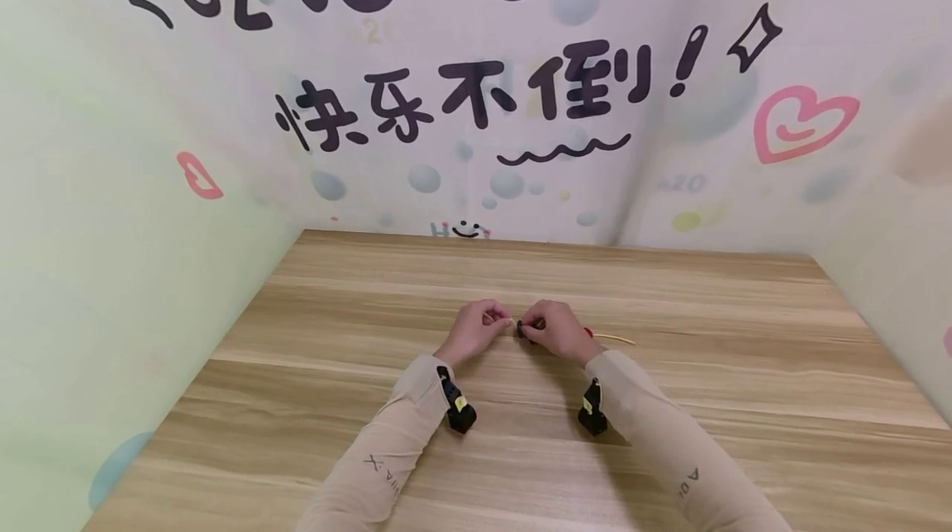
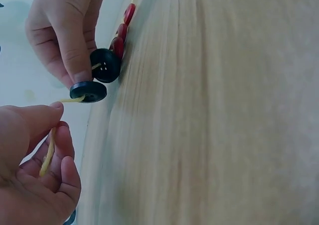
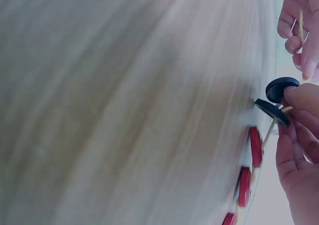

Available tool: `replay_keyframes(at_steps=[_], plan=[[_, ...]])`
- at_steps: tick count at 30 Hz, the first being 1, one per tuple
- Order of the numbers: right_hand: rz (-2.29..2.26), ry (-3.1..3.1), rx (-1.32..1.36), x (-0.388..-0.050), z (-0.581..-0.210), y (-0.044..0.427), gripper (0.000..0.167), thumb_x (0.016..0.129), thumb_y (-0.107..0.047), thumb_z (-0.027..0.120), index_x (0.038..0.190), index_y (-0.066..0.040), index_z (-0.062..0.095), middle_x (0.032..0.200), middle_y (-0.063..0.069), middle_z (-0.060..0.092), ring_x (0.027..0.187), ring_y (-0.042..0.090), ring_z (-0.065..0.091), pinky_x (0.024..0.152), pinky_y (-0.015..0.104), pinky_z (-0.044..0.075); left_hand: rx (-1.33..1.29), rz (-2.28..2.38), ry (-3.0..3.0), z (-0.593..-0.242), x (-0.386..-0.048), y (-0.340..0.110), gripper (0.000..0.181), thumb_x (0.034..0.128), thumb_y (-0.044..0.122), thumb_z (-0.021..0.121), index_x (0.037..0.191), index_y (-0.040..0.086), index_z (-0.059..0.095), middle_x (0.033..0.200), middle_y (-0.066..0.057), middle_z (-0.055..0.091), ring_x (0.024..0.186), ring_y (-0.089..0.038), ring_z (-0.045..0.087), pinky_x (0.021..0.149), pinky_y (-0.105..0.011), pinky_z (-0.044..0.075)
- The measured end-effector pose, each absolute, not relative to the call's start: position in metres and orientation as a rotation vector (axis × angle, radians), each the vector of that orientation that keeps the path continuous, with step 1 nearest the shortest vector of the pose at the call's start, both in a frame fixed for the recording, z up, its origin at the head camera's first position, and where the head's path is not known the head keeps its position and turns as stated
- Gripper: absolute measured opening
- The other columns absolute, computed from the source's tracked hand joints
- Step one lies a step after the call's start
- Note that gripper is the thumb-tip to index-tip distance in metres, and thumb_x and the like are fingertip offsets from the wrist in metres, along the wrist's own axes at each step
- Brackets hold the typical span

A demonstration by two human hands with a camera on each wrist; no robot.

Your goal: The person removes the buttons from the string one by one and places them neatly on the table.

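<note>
My left hand [image 1: 478,329] pinches the yellow cord [image 2: 48,158] between thumb and index finger, and the cord's end lies across its curled fingers. My right hand [image 1: 559,330] holds a black button [image 2: 88,91] by its edge; the cord passes through that button. A second black button [image 2: 106,65] sits on the cord close beside the first, by the right fingers. Beyond it, red buttons [image 2: 117,47] are threaded on the same cord, as the right wrist view also shows [image 3: 244,186]. Both hands are close together with a small gap between the fingertips.
The wooden table [image 1: 372,284] spans the area under both hands. A yellow cord tail [image 1: 616,339] extends right of the right wrist. A printed cloth wall [image 1: 446,210] stands behind the table, with pale walls at both sides. A camera is strapped to each wrist.
</note>
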State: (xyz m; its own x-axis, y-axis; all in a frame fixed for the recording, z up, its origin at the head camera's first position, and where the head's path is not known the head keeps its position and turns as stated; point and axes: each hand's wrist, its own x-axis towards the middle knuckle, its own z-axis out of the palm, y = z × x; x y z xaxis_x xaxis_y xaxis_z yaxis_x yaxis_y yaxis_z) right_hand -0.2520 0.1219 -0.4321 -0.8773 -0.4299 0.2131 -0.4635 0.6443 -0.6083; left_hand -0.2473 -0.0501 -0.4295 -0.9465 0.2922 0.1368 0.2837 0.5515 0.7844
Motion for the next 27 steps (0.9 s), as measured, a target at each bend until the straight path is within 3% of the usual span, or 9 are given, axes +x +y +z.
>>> replay_keyframes(at_steps=[17,27], plan=[[1.102,-2.750,0.745,-0.246,-0.431,0.124,0.007,0.078,0.002,0.062,0.085,0.001,0.066,0.084,0.010,0.063,0.075,0.017,0.058,0.067,0.029,0.049,0.504,1.446,2.729,-0.432,-0.243,-0.049,0.008,0.0824,0.010,0.062,0.083,0.003,0.064,0.078,-0.004,0.060,0.068,-0.009,0.050,0.061,-0.020,0.042],[1.147,-2.631,0.979,-0.253,-0.443,0.134,0.005,0.080,-0.003,0.063,0.082,-0.001,0.067,0.076,0.004,0.064,0.065,0.008,0.056,0.057,0.023,0.047,0.470,1.470,2.751,-0.430,-0.243,-0.047,0.008,0.0842,0.010,0.060,0.085,0.003,0.063,0.079,-0.004,0.060,0.070,-0.010,0.051,0.063,-0.021,0.043]])
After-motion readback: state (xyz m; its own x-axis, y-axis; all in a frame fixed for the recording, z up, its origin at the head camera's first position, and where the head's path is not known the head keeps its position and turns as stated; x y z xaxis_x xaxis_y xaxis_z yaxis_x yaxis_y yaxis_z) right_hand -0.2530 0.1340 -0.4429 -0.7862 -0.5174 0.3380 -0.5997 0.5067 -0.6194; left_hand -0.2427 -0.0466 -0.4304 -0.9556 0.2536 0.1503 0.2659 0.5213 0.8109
